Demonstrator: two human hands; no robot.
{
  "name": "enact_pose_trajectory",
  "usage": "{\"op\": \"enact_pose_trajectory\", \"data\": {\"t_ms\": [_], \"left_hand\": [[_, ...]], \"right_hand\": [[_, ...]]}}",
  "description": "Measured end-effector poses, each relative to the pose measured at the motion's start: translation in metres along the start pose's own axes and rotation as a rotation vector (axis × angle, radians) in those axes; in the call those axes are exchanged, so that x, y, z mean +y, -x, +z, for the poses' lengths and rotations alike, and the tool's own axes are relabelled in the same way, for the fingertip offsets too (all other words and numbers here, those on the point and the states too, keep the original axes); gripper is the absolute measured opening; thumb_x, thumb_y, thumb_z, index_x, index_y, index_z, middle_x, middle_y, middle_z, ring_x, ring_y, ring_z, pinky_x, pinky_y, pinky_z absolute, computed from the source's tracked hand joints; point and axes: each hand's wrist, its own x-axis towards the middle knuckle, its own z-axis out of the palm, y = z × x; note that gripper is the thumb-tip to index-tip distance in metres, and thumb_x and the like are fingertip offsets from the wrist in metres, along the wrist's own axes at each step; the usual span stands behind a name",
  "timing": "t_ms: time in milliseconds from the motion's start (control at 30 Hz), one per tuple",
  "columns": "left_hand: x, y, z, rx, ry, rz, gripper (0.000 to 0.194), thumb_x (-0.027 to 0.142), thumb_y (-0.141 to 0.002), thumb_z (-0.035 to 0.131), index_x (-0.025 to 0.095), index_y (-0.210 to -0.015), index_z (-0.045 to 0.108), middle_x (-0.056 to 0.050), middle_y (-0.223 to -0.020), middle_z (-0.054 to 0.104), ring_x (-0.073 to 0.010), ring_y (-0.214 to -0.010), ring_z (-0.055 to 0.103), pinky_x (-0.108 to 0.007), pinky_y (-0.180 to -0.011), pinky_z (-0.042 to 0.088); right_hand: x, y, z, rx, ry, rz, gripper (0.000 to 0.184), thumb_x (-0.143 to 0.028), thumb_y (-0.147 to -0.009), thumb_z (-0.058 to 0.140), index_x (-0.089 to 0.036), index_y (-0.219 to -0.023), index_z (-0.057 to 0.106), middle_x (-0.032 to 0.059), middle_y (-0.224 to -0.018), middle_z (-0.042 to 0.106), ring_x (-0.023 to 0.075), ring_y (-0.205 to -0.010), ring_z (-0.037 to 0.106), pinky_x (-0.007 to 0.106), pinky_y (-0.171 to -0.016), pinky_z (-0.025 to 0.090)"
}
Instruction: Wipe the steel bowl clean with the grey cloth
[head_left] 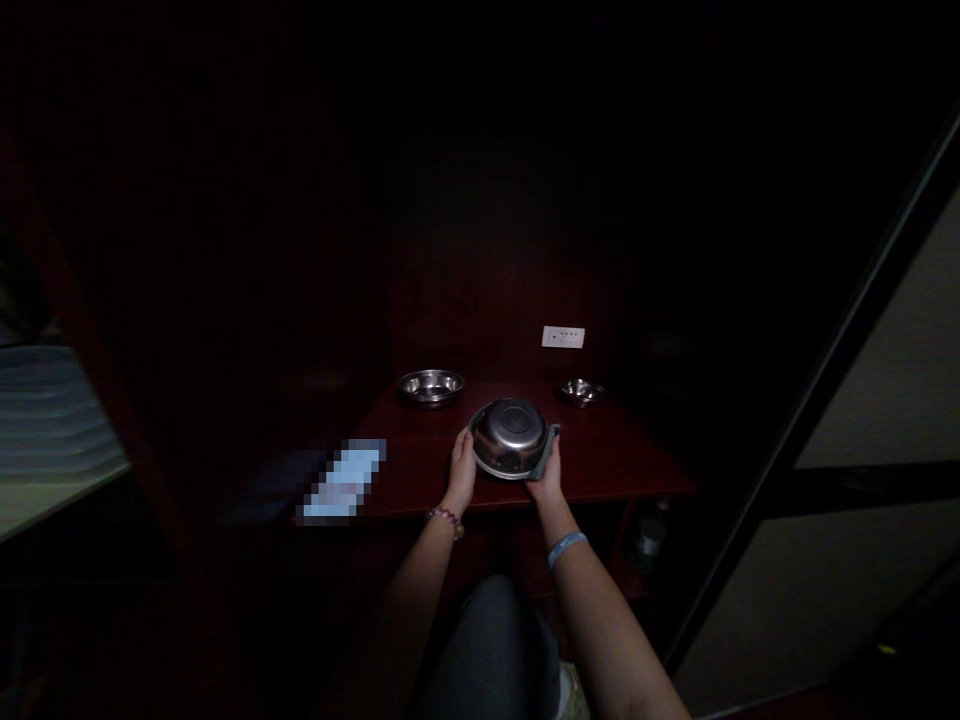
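Note:
Between my two hands is a shiny steel bowl (pixel 511 437), turned bottom up above the front of a dark red desk (pixel 630 460). My left hand (pixel 462 470) grips its rim on the left side. On the right side, my right hand (pixel 549 472) holds the rim through a grey cloth (pixel 546 455), so the cloth lies between the fingers and the metal. Most of the fingers on both hands are hidden beneath the bowl. A wide steel basin (pixel 430 388) stands at the back left, and a smaller steel bowl (pixel 581 392) at the back right.
A lit, pixelated screen (pixel 342 483) lies at the desk's left edge. The back wall carries a white power socket (pixel 563 337). Under the desk on the right stands a bottle (pixel 649 540). Dark panels flank both sides, and my knee (pixel 491 640) is below the desk's front edge.

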Motion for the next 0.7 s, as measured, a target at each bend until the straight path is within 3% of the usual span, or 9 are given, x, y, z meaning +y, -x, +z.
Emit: {"op": "enact_pose_trajectory", "data": {"t_ms": [233,433,700], "left_hand": [[0.0016,0.0,0.0012,-0.019,-0.057,0.018,0.035,0.035,-0.099,0.055,0.018,-0.126,0.068,-0.014,-0.14,0.068,-0.0277,-0.137,0.059,-0.044,-0.124,0.035],[0.0009,-0.002,-0.0009,-0.017,-0.048,0.033,0.037,0.042,-0.098,0.058,0.019,-0.125,0.069,-0.013,-0.138,0.069,-0.0275,-0.134,0.061,-0.045,-0.121,0.039],[0.0002,-0.0052,-0.0037,-0.001,-0.004,-0.006,0.035,0.04,-0.097,0.058,0.017,-0.119,0.072,-0.015,-0.131,0.073,-0.0291,-0.128,0.065,-0.048,-0.119,0.042]], "right_hand": [[0.0023,-0.004,-0.0029,-0.034,0.031,-0.011,0.048,-0.054,-0.103,0.038,-0.025,-0.104,0.077,0.0013,-0.109,0.082,0.0193,-0.111,0.075,0.042,-0.115,0.049],[0.0034,-0.0027,-0.002,-0.03,0.053,0.032,0.047,-0.053,-0.102,0.039,-0.024,-0.105,0.077,0.0042,-0.111,0.082,0.0211,-0.116,0.073,0.045,-0.117,0.048],[0.0011,0.0002,-0.0001,-0.048,-0.002,0.046,0.039,-0.048,-0.1,0.048,-0.023,-0.099,0.077,0.0016,-0.1,0.083,0.0206,-0.107,0.076,0.044,-0.116,0.049]]}}
